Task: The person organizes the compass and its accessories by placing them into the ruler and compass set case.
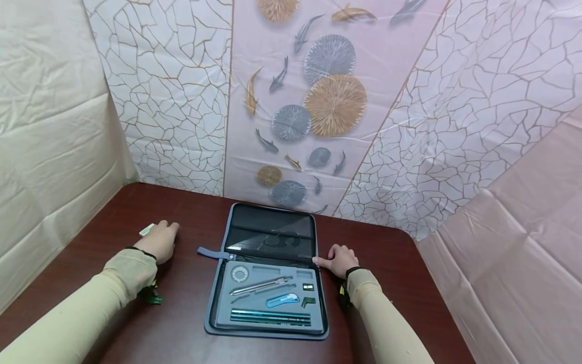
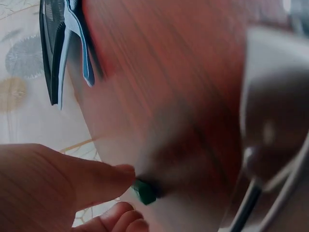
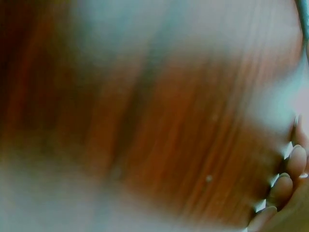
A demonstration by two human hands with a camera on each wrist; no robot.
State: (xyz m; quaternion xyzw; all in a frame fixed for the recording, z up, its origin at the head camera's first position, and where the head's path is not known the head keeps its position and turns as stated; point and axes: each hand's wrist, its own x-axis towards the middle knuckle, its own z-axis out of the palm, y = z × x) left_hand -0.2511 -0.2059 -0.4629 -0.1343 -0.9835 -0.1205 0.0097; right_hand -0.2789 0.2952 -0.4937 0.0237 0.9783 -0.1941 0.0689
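Observation:
At the far left of the table my left hand (image 1: 159, 241) reaches down over a small white-and-green block (image 1: 146, 230), perhaps an eraser. In the left wrist view its green end (image 2: 144, 192) shows at the thumb tip, between thumb and fingers, close above or on the table. An open zip case (image 1: 211, 308) lies flat in the middle. My right hand (image 1: 342, 261) rests at the case's right side, its thumb (image 1: 321, 262) touching the edge near the fold. The right wrist view catches only some fingertips (image 3: 292, 162); the rest is blurred table.
Inside the case, a grey foam tray (image 1: 223, 316) bears a white ring (image 1: 239, 274), a compass (image 1: 261, 286), a sharpener (image 1: 308, 287), a blue cutter (image 1: 283, 300), a green piece (image 1: 308, 302) and green pencils (image 1: 270, 317). A strap (image 1: 211, 253) sticks out left. Cloth walls (image 1: 173, 91) surround the table.

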